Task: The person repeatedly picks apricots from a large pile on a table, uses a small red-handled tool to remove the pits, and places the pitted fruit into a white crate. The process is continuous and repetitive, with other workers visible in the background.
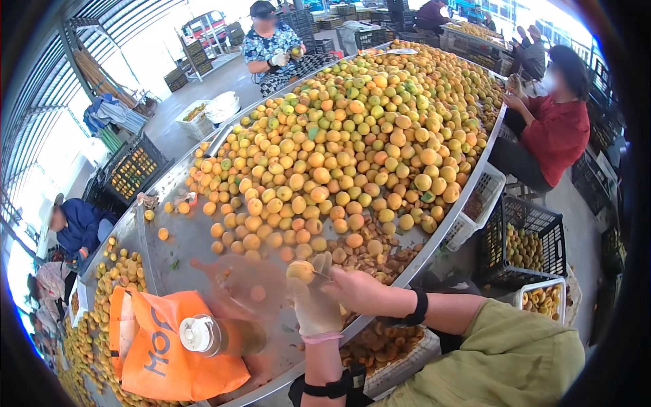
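Observation:
My left hand point(316, 308), in a pale glove with a pink cuff, grips a yellow-orange apricot point(300, 272) over the near edge of the metal table point(175, 254). Bare, my right hand point(358, 291) holds a small thin metal tool point(322, 275), perhaps a knife, against the fruit's right side. Its handle is hidden in my fingers. Just beyond my hands lie apricot pieces or pits point(389, 259), and a large heap of whole apricots point(325, 152) rises behind them. Below the table edge sits a white crate point(407, 369) with apricot halves point(379, 351).
Left of my hands are an orange bag point(173, 351) and a white-capped bottle point(236, 336) of brownish liquid. At right stand a black crate of apricots point(531, 224) and a white crate point(496, 185). People sit at the right point(554, 127), far side point(269, 48) and left point(79, 226).

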`<state>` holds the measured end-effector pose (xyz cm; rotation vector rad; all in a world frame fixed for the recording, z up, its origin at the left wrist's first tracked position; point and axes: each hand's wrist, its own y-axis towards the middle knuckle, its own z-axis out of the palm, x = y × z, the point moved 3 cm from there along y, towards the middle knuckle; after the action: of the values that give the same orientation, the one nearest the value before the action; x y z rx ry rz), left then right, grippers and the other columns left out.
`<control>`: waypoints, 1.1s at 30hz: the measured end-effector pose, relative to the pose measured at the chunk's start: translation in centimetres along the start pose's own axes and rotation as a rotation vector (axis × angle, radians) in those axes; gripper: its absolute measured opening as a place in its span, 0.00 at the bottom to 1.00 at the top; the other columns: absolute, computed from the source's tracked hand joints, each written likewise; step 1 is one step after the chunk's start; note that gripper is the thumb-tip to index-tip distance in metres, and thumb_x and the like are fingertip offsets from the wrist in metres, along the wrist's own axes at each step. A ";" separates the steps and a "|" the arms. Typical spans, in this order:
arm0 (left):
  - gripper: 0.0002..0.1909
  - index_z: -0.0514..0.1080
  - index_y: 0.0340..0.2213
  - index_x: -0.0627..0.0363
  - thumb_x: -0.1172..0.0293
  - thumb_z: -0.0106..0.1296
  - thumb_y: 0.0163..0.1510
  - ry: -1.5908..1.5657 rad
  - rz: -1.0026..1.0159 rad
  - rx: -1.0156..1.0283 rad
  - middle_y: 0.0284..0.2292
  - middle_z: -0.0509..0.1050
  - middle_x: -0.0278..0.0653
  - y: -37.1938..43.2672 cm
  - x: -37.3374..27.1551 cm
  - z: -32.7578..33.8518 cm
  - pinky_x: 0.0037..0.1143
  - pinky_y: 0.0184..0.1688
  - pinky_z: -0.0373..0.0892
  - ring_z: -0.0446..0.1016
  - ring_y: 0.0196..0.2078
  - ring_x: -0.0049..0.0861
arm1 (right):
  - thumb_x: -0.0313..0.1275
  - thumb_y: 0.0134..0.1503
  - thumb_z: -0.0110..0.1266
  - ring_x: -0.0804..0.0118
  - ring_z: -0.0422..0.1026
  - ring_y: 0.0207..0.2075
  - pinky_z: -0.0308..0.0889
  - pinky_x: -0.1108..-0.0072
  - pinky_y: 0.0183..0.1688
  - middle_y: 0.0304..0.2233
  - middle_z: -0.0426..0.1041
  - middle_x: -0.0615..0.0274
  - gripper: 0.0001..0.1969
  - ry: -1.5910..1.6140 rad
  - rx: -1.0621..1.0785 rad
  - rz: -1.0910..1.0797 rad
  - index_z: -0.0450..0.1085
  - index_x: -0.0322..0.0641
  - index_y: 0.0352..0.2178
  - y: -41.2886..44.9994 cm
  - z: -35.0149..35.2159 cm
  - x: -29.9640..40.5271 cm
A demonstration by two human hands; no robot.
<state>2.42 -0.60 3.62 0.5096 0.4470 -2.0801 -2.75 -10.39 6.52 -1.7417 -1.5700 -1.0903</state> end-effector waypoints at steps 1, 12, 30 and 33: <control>0.33 0.59 0.50 0.58 0.45 0.48 0.52 0.158 0.024 0.004 0.46 0.67 0.42 0.0 -0.3 0.0 0.27 0.47 0.66 0.67 0.47 0.33 | 0.35 0.54 0.50 0.43 0.70 0.25 0.65 0.64 0.26 0.20 0.69 0.45 0.14 0.037 0.012 0.036 0.60 0.32 0.30 -0.1 0.0 0.1; 0.26 0.61 0.50 0.56 0.56 0.50 0.54 0.011 -0.036 0.024 0.45 0.69 0.36 0.2 0.9 -2.6 0.29 0.49 0.65 0.68 0.46 0.29 | 0.37 0.55 0.50 0.43 0.70 0.24 0.64 0.63 0.24 0.20 0.68 0.45 0.14 -0.111 -0.047 0.020 0.59 0.36 0.29 0.7 -0.1 -0.7; 0.30 0.64 0.46 0.59 0.44 0.43 0.54 -0.004 -0.026 -0.027 0.41 0.71 0.39 1.4 1.0 -2.3 0.28 0.48 0.64 0.69 0.44 0.30 | 0.34 0.55 0.50 0.43 0.70 0.24 0.63 0.63 0.25 0.19 0.69 0.48 0.12 -0.216 -0.019 -0.029 0.59 0.35 0.30 0.2 0.7 -1.1; 0.33 0.63 0.46 0.59 0.41 0.41 0.53 0.064 -0.013 -0.070 0.41 0.71 0.42 1.3 0.6 -2.2 0.30 0.48 0.64 0.69 0.44 0.32 | 0.34 0.55 0.49 0.43 0.70 0.24 0.64 0.62 0.25 0.18 0.69 0.49 0.12 -0.270 0.004 -0.022 0.59 0.36 0.30 0.1 1.2 -1.5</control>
<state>3.65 -0.62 1.34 0.5341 0.5595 -2.0577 -2.42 -10.24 4.65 -1.9372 -1.7520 -0.8891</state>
